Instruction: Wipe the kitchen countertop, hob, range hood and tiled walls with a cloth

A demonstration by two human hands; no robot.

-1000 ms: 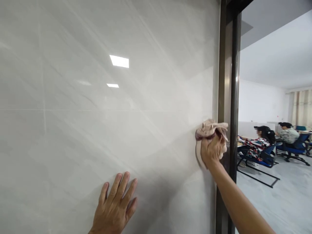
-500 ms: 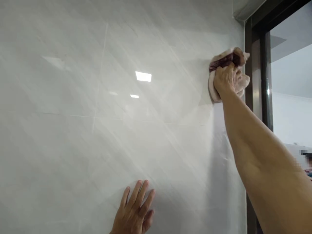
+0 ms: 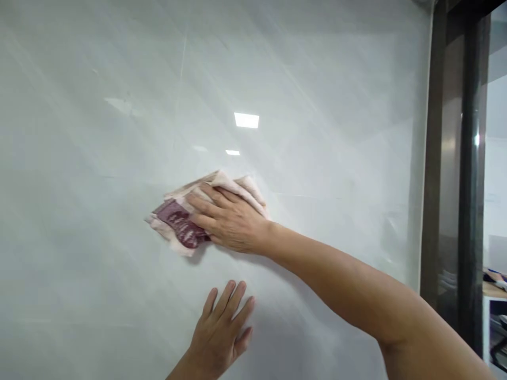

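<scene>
Across from the dark frame (image 3: 451, 116) and down to the middle of the view, the cloth (image 3: 182, 224) has moved since the earlier frame, carried by the right hand (image 3: 237, 224); the left hand (image 3: 216, 335) stays low on the wall (image 3: 336, 132), close to where it was. Now the right hand lies nearly flat over the cloth, its fingers stretched out rather than clenched; this seems to pin the cloth to the upright wall, spreading the pressure and keeping the fabric from dropping. Part of the cloth fans out past the fingertips, dark patch showing, while a pale fold bunches along the hand's upper side; the thumb is hard to make out. Below, the left hand holds nothing, its fingers spread against the wall, probably as a brace for the reaching body.
</scene>
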